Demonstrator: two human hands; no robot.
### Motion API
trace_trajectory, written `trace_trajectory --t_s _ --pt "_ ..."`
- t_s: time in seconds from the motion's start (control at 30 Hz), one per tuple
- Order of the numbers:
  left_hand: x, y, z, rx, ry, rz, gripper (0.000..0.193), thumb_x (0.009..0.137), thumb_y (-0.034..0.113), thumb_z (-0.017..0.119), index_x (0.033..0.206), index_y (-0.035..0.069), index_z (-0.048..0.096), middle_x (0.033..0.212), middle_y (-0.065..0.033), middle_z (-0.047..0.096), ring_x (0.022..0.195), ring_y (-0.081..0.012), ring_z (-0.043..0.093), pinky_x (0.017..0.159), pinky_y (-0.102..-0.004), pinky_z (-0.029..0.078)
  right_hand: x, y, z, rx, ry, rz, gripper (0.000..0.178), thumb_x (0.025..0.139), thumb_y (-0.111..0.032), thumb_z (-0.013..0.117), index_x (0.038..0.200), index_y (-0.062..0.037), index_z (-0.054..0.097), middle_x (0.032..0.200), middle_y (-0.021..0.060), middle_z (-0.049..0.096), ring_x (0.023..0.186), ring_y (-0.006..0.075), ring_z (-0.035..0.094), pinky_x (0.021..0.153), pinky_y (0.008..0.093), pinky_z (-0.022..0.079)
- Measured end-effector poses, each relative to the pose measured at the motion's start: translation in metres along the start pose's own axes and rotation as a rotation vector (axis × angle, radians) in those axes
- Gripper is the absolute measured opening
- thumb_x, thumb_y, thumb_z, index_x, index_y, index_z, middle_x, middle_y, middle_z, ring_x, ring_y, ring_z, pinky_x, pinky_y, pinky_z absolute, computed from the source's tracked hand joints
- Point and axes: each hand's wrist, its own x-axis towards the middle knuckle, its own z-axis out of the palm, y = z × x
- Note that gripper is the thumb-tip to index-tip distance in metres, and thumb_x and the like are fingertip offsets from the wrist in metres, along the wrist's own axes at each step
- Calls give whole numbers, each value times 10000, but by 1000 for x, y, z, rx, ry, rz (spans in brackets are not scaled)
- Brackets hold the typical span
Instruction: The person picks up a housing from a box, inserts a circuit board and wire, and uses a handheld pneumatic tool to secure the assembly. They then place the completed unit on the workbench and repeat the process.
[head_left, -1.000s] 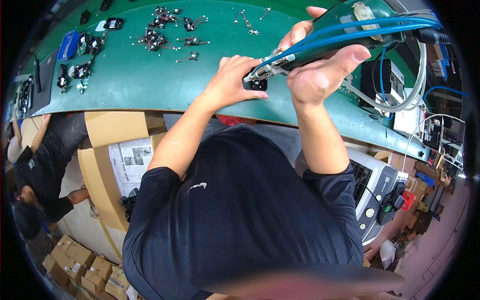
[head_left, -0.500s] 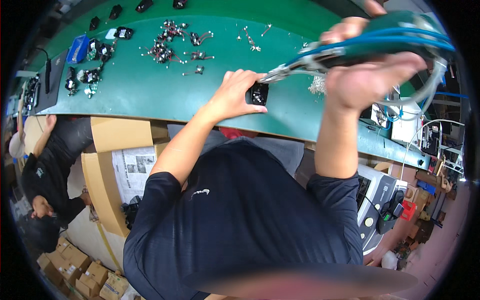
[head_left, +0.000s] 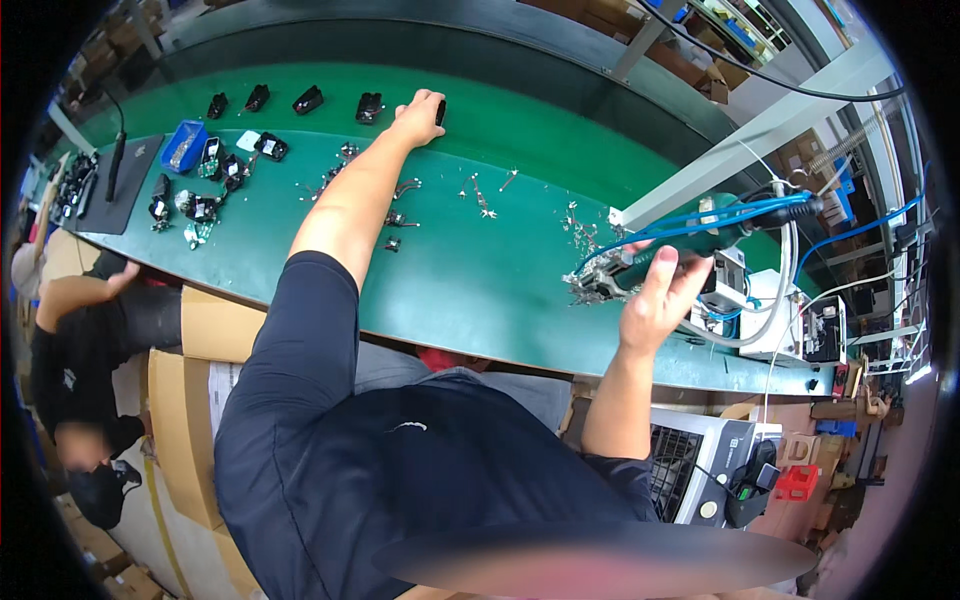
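Note:
My left hand (head_left: 418, 118) reaches across to the far part of the bench, its fingers closed on a small black plastic housing (head_left: 440, 113); most of that part is hidden by the hand. Over to the right, my right hand (head_left: 660, 298) holds a dark green power screwdriver (head_left: 690, 243) with blue tubes along it. The screwdriver's nose points left and down, at a heap of small screws (head_left: 590, 288) on the green bench top. To the left of my left hand, another black housing (head_left: 369, 107) stands on the bench.
More black housings (head_left: 308, 99) line the far left. Wired parts (head_left: 396, 218) lie near my left forearm, and a blue bin (head_left: 184, 147) stands farther left. A grey post (head_left: 740, 150) rises behind the screwdriver. Another person (head_left: 90, 350) is at the left.
My left hand has moved from the near bench edge to the far side with the black housing. The screwdriver has left the housing and dropped to the screw heap. The view has shifted.

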Motion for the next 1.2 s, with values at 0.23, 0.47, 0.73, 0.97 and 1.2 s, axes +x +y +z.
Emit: trace_trajectory --t_s 0.23,0.47,0.73,0.97,1.2 --pt "-65 10 -72 -157 261 133 637 900 392 779 1433 108 576 1569 -139 461 1393 -321 511 1120 -533 398 11 -23 -11 -454 2 -849 398 919 -60 676 1272 7 505 1253 225 568 1068 318 622 929 431 526" --pt "-338 -2 -107 -1272 233 152 199 983 95 666 1147 -17 675 1010 -98 669 894 -163 648 812 -292 532 -55 89 128 -281 -842 -211 225 858 -21 727 1071 -94 724 1086 74 686 983 266 683 806 383 583" --pt "-665 -65 16 -206 545 -1173 244 905 134 699 1121 23 717 992 -133 724 892 -244 674 867 -351 534 -87 111 180 -468 -976 -257 218 856 -139 776 1027 -15 720 1038 176 690 1001 370 662 890 466 540" --pt "-738 -55 53 -100 143 -1298 567 807 307 819 1305 100 644 1344 -173 603 1295 -395 538 1073 -498 437 -98 108 151 -372 -960 -105 154 897 -59 765 1052 -59 761 1096 124 723 1024 269 709 854 375 589" --pt "-704 -50 15 321 -643 -1218 622 838 492 766 1341 147 645 1424 -121 591 1403 -303 429 1078 -506 351 -111 107 122 -338 -902 -105 163 888 -47 771 1048 -70 752 1098 107 745 1039 260 707 928 373 558"
